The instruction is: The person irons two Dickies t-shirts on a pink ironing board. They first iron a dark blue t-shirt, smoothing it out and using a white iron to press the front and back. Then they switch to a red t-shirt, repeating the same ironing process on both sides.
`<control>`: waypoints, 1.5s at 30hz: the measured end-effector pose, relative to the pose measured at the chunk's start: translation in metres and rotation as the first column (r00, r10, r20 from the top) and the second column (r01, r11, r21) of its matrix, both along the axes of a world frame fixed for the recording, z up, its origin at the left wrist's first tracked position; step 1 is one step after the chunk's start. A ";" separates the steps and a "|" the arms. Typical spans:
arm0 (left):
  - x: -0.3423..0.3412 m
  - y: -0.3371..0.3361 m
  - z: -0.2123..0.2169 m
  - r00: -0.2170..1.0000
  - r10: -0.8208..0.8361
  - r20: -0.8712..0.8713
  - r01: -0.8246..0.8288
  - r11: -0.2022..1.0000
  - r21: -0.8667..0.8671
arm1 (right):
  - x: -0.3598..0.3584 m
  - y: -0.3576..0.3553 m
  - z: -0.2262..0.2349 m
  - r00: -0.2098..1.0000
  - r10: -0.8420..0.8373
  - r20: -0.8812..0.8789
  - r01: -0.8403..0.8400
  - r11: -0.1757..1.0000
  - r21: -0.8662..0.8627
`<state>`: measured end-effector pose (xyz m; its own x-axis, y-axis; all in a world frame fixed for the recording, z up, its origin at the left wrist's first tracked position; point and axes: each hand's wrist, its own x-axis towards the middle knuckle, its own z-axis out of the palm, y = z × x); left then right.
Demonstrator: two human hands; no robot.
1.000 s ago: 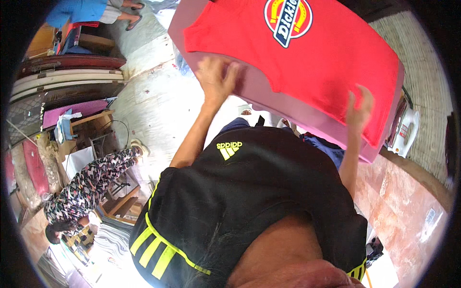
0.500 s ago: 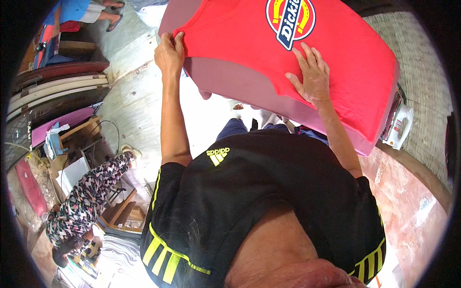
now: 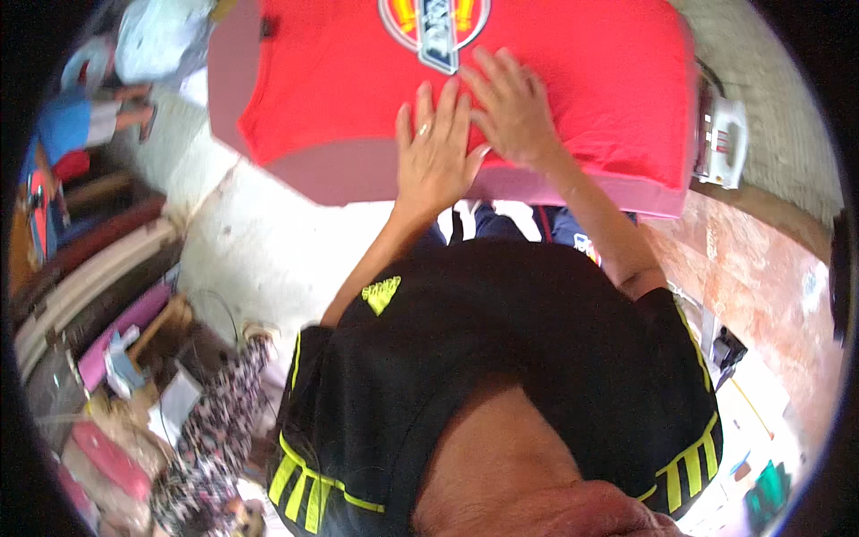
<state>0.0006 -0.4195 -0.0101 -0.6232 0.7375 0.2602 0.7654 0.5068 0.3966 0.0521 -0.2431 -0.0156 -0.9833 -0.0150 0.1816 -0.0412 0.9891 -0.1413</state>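
Observation:
A red garment with a round printed emblem (image 3: 438,36), probably a shirt, lies spread over a padded mauve ironing board (image 3: 340,174). My left hand (image 3: 434,148) rests flat on the red cloth (image 3: 591,80) near its lower edge, fingers stretched toward the emblem; a ring shows on one finger. Just to its right, my right hand (image 3: 514,107) also lies on the cloth, fingers spread, its thumb close to the left hand. Neither hand grips anything. The far part of the garment runs out of view at the top.
A white iron (image 3: 723,143) stands at the board's right end. Long padded boards (image 3: 98,259) are stacked at the left. Another person (image 3: 215,412) in patterned clothing is at the lower left, and one in blue (image 3: 72,125) at the upper left. A filled plastic bag (image 3: 161,40) sits beyond.
My left hand has let go of the garment's left corner and moved right, flat beside my right hand. The view has shifted, so board and iron appear further left and higher.

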 end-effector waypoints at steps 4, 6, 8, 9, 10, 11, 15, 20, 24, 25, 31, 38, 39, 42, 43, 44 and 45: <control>0.000 -0.004 0.017 0.999 -0.048 -0.013 0.046 0.985 -0.169 | 0.019 0.048 0.010 0.949 -0.314 -0.024 0.314 0.950 -0.005; -0.012 0.017 0.037 0.990 -0.046 0.137 0.080 0.965 -0.249 | 0.024 0.092 0.004 0.844 -0.526 -0.107 0.527 0.850 -0.021; -0.028 0.046 0.073 0.934 0.009 0.357 0.138 0.913 -0.384 | 0.007 0.131 -0.003 0.791 -0.584 -0.181 0.587 0.808 -0.040; -0.035 0.061 0.061 0.980 -0.076 0.186 0.125 0.957 -0.262 | -0.005 0.140 -0.006 0.773 -0.600 -0.207 0.603 0.796 -0.059; -0.046 0.081 0.034 0.992 -0.126 0.006 0.126 0.983 -0.134 | -0.024 0.139 0.000 0.819 -0.550 -0.162 0.552 0.833 -0.035; -0.060 0.105 0.016 0.971 -0.156 -0.178 0.158 0.987 -0.005 | -0.041 0.139 0.001 0.868 -0.471 -0.156 0.475 0.880 -0.016; -0.126 0.191 0.001 0.945 -0.131 -0.299 0.084 0.983 -0.165 | -0.069 0.197 -0.002 0.904 -0.392 -0.170 0.406 0.912 0.057; -0.229 0.233 -0.016 0.944 0.079 -0.319 -0.120 0.986 -0.114 | -0.037 0.326 0.020 0.706 -0.659 -0.259 0.686 0.727 0.024; -0.214 0.269 -0.016 0.912 0.233 -0.339 -0.257 0.966 -0.026 | -0.001 0.340 -0.007 0.649 -0.626 -0.432 0.730 0.673 0.120; -0.197 0.268 -0.021 0.910 0.189 -0.370 -0.219 0.975 -0.039 | 0.005 0.312 -0.011 0.705 -0.616 -0.352 0.691 0.708 0.147; -0.029 0.281 -0.008 0.917 -0.197 -0.346 0.160 0.978 -0.132 | 0.102 0.228 0.009 0.854 -0.487 -0.186 0.491 0.871 -0.026; 0.104 0.246 0.016 0.732 -0.680 -0.051 0.650 0.719 -0.245 | 0.212 0.245 0.015 0.863 -0.497 -0.093 0.500 0.866 0.017; 0.115 0.242 0.017 0.687 -0.727 -0.007 0.701 0.665 -0.257 | 0.226 0.251 0.021 0.886 -0.461 -0.043 0.463 0.885 0.055; 0.133 0.245 0.014 0.582 -0.808 0.091 0.806 0.559 -0.196 | 0.262 0.292 0.071 0.871 -0.424 -0.247 0.447 0.894 0.043; 0.137 0.248 0.012 0.549 -0.828 0.113 0.833 0.531 -0.154 | 0.267 0.311 0.080 0.814 -0.463 -0.351 0.519 0.851 0.081; 0.140 0.255 0.004 0.585 -0.806 0.092 0.811 0.584 -0.038 | 0.268 0.334 0.082 0.748 -0.484 -0.455 0.584 0.805 0.104; 0.142 0.266 0.004 0.630 -0.774 0.054 0.776 0.630 -0.032 | 0.273 0.357 0.077 0.732 -0.528 -0.431 0.598 0.800 0.034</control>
